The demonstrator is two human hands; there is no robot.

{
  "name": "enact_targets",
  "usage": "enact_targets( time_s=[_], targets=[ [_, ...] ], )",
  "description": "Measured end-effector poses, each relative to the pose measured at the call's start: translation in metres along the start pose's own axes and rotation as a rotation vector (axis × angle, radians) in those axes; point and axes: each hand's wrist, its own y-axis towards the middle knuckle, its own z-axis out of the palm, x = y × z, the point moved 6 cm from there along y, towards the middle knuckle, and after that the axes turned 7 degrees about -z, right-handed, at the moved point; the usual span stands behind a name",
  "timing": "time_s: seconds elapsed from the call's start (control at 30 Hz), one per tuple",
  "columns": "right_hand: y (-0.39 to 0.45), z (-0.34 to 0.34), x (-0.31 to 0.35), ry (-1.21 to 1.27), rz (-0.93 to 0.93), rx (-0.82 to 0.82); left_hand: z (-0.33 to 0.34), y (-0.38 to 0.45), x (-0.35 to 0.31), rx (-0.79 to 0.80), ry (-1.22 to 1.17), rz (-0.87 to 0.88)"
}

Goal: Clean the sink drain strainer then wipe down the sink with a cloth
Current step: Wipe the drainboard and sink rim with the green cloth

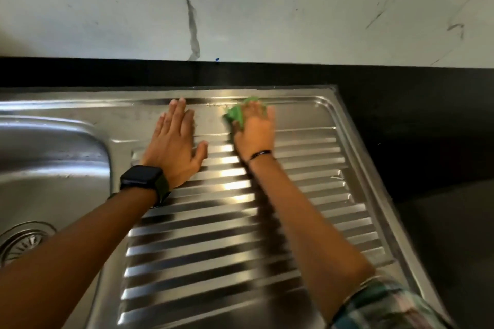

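The sink basin (53, 168) is lying at the left, with the drain strainer (24, 242) sitting in its near part. The drainboard (227, 235) is lying to its right. The 2 hands are resting on the drainboard's far end, the left hand (173, 147) left of the right hand (255, 133), which is lying on the cloth (236, 115). The wall (240, 8) is standing behind the countertop (427, 128).

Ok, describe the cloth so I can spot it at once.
Find the steel sink's ribbed drainboard, right of the basin. At its far edge, near the black counter, the right hand presses the cloth. It is bright green, the only colourful thing there.
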Motion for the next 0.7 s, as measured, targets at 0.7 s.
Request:
enact_targets(
  time_s=[0.7],
  targets=[
    [0.015,-0.045,-0.121,0.053,0.447,-0.200,-0.002,0.001,-0.002,0.069,-0.023,0.000]
  ],
)
